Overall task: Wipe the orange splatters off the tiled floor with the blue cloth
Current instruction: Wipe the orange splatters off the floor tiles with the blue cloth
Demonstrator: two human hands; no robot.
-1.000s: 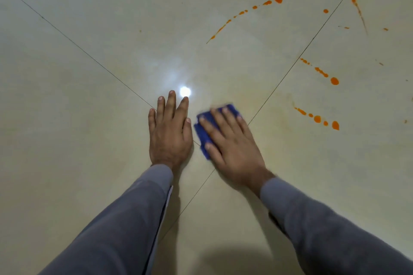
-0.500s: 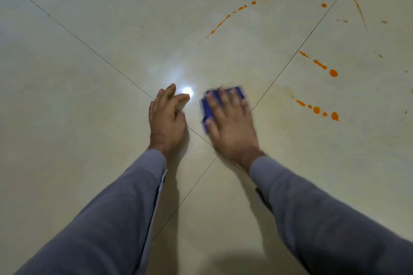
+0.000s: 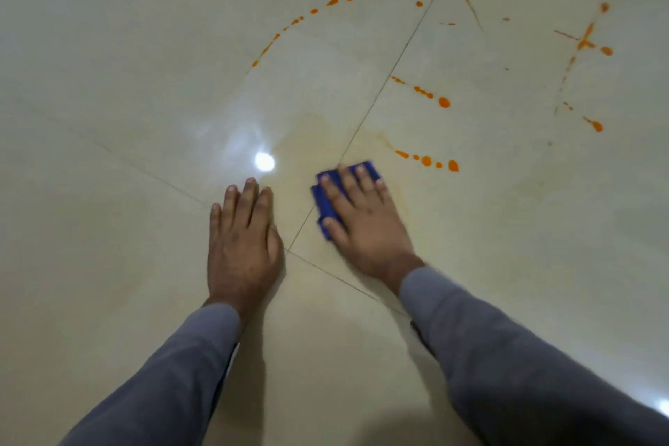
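Note:
My right hand (image 3: 362, 217) lies flat with straight fingers on the folded blue cloth (image 3: 324, 205), pressing it to the cream tiled floor (image 3: 126, 83). Most of the cloth is hidden under the hand. My left hand (image 3: 242, 239) rests flat on the floor just left of it, fingers straight. A row of orange drops (image 3: 427, 160) lies just beyond the cloth to the right. Another row of orange drops (image 3: 421, 92) sits farther back, and a curved orange trail (image 3: 300, 20) runs at the top middle. More orange streaks (image 3: 583, 43) are at the far right.
Thin grout lines (image 3: 376, 98) cross under and between my hands. A faint yellowish smear (image 3: 315, 134) marks the tile beyond the cloth. A bright lamp reflection (image 3: 264, 161) shines ahead of my left hand. Grey sleeves cover both forearms.
My right hand has slid the cloth to the right, across the grout line and closer to the nearest row of drops. My left hand's fingers, half curled before, now lie flat.

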